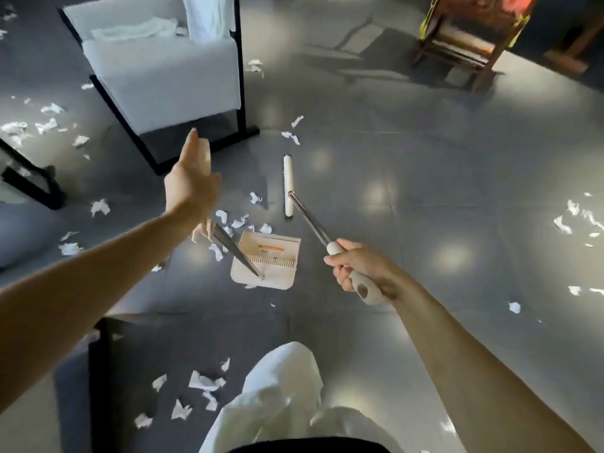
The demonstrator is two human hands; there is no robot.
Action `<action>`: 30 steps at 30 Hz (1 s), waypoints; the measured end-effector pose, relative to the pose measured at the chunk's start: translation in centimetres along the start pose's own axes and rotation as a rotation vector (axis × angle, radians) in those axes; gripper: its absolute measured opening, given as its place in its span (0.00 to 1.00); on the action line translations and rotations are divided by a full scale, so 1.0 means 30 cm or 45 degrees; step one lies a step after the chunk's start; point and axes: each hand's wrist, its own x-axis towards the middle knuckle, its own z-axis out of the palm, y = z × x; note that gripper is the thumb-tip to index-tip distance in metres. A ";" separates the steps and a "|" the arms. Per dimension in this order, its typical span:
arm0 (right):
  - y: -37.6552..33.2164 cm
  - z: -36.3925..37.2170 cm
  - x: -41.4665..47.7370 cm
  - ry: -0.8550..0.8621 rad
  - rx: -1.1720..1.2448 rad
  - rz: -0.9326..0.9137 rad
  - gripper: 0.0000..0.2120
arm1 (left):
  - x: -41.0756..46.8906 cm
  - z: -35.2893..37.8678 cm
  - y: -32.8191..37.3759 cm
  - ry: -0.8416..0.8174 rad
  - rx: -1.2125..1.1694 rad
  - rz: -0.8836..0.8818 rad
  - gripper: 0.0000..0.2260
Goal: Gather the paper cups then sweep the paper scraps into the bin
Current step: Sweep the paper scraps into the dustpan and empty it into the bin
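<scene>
Right grip wrapped round broom handle; left grip spread above dustpan pole.

Right hand, at 4 o'clock from frame centre, is curled tight on the white handle of the broom. The shaft runs toward 11 o'clock to the head, which lies on the floor. Left hand has thumb and forefinger splayed upward. Its lower fingers touch the top of the pole; clasp or not, cannot tell (blurred). The pole slants down to the dustpan, flat on the floor at centre. Scraps cluster at the pan's 11 o'clock, just beside its mouth. More lie at 9, 3 and 7 o'clock. Chair at 11 o'clock.
</scene>
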 end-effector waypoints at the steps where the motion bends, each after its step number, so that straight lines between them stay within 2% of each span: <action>1: -0.093 -0.032 0.061 -0.007 -0.023 -0.003 0.32 | 0.092 0.050 0.037 0.017 0.005 -0.004 0.34; 6: -0.548 -0.173 0.430 -0.116 -0.147 -0.032 0.09 | 0.604 0.332 0.208 -0.006 -0.028 -0.006 0.31; 12: -1.117 -0.276 0.853 -0.120 -0.175 0.002 0.07 | 1.190 0.600 0.480 -0.042 -0.066 0.038 0.31; 15: -1.392 -0.317 1.023 -0.127 -0.156 -0.002 0.09 | 1.452 0.698 0.637 -0.033 -0.107 0.095 0.28; 20: -1.879 -0.384 1.402 -0.133 -0.176 -0.036 0.15 | 1.989 0.933 0.863 -0.035 -0.158 0.013 0.34; 26: -2.541 -0.479 1.878 -0.207 -0.298 -0.046 0.18 | 2.650 1.218 1.156 0.077 -0.014 0.009 0.34; 30: -2.962 -0.453 2.139 -0.201 -0.319 -0.070 0.32 | 3.036 1.276 1.311 0.107 -0.233 -0.054 0.30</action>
